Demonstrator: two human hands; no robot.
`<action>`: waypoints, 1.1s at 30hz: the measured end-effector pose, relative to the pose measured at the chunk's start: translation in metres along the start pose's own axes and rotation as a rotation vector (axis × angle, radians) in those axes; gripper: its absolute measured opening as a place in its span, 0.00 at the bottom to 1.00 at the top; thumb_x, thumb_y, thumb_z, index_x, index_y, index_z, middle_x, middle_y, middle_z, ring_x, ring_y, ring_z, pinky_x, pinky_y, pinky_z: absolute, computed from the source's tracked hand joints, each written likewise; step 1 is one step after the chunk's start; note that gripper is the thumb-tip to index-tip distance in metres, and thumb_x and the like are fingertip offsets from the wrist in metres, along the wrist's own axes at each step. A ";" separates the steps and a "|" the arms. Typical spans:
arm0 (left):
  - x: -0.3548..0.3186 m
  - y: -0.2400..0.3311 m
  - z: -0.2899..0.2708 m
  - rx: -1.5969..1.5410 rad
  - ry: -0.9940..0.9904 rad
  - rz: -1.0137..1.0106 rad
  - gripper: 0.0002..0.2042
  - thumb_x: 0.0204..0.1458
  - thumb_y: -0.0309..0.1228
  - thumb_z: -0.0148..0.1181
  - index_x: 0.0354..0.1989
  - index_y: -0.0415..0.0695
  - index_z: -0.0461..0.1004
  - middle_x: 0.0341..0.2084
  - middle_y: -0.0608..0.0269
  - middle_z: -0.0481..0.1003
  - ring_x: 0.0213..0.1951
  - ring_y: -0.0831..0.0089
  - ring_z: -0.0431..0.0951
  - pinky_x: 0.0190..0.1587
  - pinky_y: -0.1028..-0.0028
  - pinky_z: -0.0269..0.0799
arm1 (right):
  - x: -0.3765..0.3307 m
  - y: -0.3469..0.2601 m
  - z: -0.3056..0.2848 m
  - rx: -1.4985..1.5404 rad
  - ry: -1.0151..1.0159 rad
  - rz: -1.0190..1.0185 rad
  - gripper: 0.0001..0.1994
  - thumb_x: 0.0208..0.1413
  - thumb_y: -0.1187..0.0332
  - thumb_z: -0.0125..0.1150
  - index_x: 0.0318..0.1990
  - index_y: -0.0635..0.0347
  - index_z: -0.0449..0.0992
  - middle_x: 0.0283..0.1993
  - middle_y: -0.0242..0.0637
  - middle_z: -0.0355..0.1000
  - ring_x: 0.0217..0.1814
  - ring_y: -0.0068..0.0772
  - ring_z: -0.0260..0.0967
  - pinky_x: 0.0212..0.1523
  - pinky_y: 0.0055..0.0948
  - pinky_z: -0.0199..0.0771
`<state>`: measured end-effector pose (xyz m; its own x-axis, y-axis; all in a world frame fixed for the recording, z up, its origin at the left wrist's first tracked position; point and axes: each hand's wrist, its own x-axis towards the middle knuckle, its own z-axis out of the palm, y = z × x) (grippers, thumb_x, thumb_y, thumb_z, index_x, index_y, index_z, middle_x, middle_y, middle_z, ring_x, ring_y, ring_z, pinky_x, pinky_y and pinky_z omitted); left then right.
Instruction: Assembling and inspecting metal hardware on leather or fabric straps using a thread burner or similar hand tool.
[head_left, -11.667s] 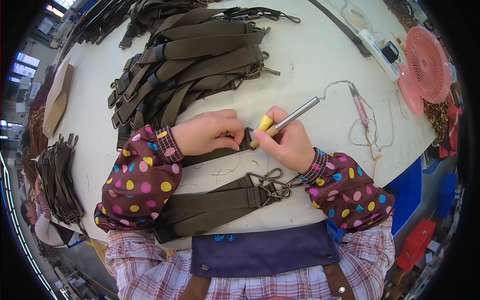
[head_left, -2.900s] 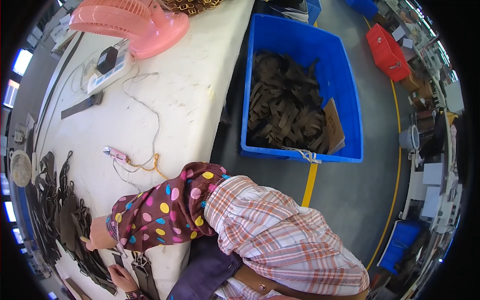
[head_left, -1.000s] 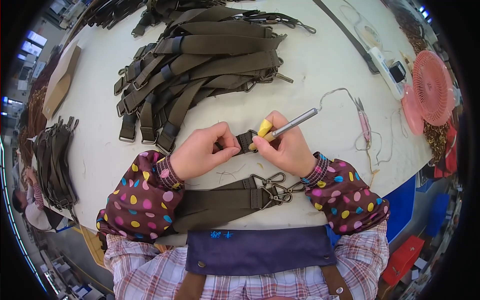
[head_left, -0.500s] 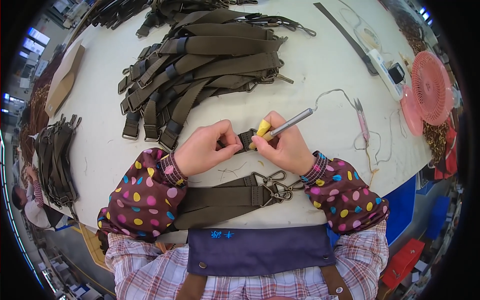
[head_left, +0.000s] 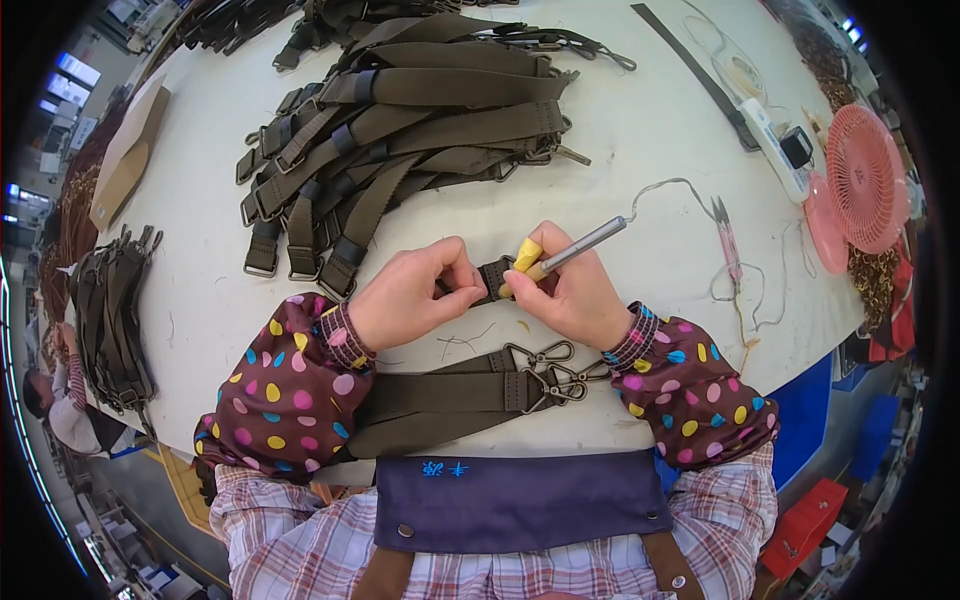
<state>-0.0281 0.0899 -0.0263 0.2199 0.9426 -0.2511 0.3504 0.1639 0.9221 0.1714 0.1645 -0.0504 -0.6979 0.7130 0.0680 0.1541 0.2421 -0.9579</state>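
Back from the blue bin (head_left: 808,415) of three seconds ago, our view now faces the table (head_left: 625,130), and our two hands meet at its middle. Counting clockwise around them, the table's right edge curves past 3 o'clock, with the bin below it at 4. Our widest room to move is at 1 o'clock, between the heap (head_left: 450,90) and the power strip (head_left: 772,150); another stretch lies near 10. Our left hand (head_left: 412,300) pinches one strap (head_left: 495,280) by its ringed end; our right hand (head_left: 580,295) pinches one tool (head_left: 583,249), its tip at that end, though we cannot tell whether they touch. We count one fan (head_left: 860,178) past 2 o'clock, one pair of snips (head_left: 727,240) near 3, one bundle (head_left: 113,320) at 9, and at least two hooks (head_left: 555,392) at 5. The heap, at 11, overlaps too much to count.
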 end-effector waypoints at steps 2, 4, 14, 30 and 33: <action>0.000 -0.006 0.001 -0.028 0.024 0.050 0.08 0.51 0.23 0.58 0.29 0.38 0.64 0.27 0.60 0.73 0.32 0.79 0.73 0.34 0.79 0.71 | 0.000 -0.001 0.000 -0.037 0.002 -0.006 0.13 0.49 0.68 0.61 0.31 0.61 0.62 0.18 0.34 0.67 0.17 0.24 0.64 0.19 0.23 0.62; -0.001 -0.006 -0.001 -0.056 0.046 0.100 0.08 0.50 0.23 0.58 0.28 0.37 0.64 0.24 0.60 0.74 0.32 0.75 0.77 0.33 0.77 0.72 | -0.001 0.001 0.001 0.013 0.020 -0.009 0.12 0.49 0.68 0.61 0.31 0.61 0.62 0.18 0.33 0.67 0.17 0.22 0.63 0.19 0.22 0.61; 0.016 0.017 -0.008 0.439 -0.128 0.210 0.09 0.47 0.24 0.61 0.35 0.43 0.69 0.31 0.62 0.66 0.27 0.71 0.70 0.32 0.74 0.68 | -0.002 0.002 -0.003 0.082 0.084 0.018 0.11 0.50 0.70 0.60 0.32 0.61 0.63 0.18 0.32 0.66 0.18 0.17 0.61 0.20 0.20 0.60; 0.027 0.010 -0.009 0.393 -0.140 0.217 0.05 0.49 0.26 0.60 0.32 0.43 0.71 0.29 0.62 0.68 0.31 0.68 0.71 0.34 0.72 0.68 | -0.002 0.000 -0.003 0.038 0.047 0.025 0.11 0.49 0.69 0.60 0.31 0.61 0.62 0.18 0.34 0.66 0.16 0.22 0.61 0.19 0.22 0.61; 0.026 0.008 -0.009 0.409 -0.131 0.228 0.05 0.49 0.26 0.60 0.33 0.43 0.71 0.29 0.63 0.68 0.31 0.68 0.71 0.34 0.72 0.68 | -0.001 -0.001 -0.003 0.022 0.053 0.020 0.11 0.49 0.69 0.60 0.31 0.61 0.62 0.18 0.34 0.66 0.17 0.23 0.62 0.19 0.23 0.62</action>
<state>-0.0277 0.1185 -0.0230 0.4363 0.8924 -0.1149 0.6029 -0.1952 0.7736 0.1740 0.1649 -0.0486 -0.6569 0.7513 0.0633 0.1511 0.2134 -0.9652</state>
